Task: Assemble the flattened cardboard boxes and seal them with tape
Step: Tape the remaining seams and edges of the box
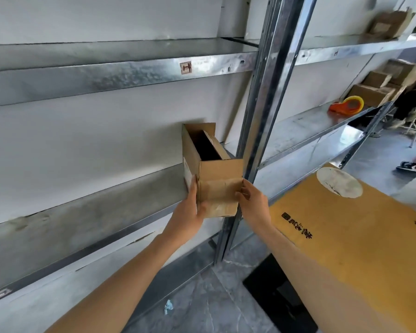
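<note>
Holding one small cardboard box [220, 179] between both hands, at the right end of the lower shelf [87, 212] in the left bay, just beside the upright post [262, 111]. The near end sticks out past the shelf's front edge. Can't tell if the far end rests on the shelf or is lifted.

My left hand [190, 210] grips the box's left near corner: fingers flat up the left side, thumb across the front face. My right hand [251, 200] pinches the right near corner with curled fingers. Both grips are narrow and on cardboard.

The box is upright with its top open. The far flap stands up and one flap is folded down inside. The interior is dark, contents not readable. A pale label is on the left wall, and the front face is creased.

In the right bay, an orange and yellow tape dispenser [346, 105] sits near the front edge of the mid shelf. Stacked boxes [380, 85] are behind it toward the far right end. One more open brown box [389, 24] is on the top shelf, far right corner, contents not visible.

At lower right, a large yellow-brown carton [360, 248] lies under my right forearm, with black print and a round white sticker [339, 182] near its far corner.

Someone's shoe [412, 167] is on the floor [214, 308] at the right edge.
</note>
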